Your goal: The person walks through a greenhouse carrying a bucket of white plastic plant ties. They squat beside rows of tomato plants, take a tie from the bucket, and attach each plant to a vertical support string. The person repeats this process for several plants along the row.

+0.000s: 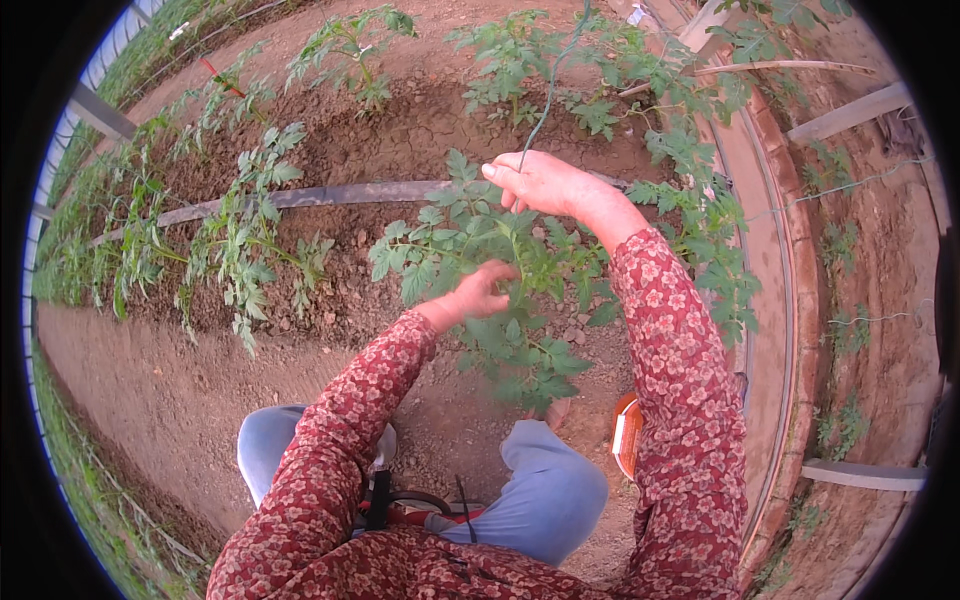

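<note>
A leafy tomato plant [442, 247] stands before me. My right hand [536, 184] is above its top, closed around a green twine [551, 97] that runs up out of view. Where the twine goes below this hand is hard to make out among the leaves. Lower and to the left, my left hand [480, 294] reaches in among the leaves beside the upper stem [521, 255], with thumb and forefinger curved. Whether its fingers touch the stem is unclear, as the hand is slightly blurred.
More tomato plants [255, 217] grow on the left and behind. A dark flat drip hose [345, 195] crosses the soil bed. At the right, an orange container [627, 435] stands near my knee, and a brick edging [802, 300] runs beside a strip of ground with grey posts [862, 475].
</note>
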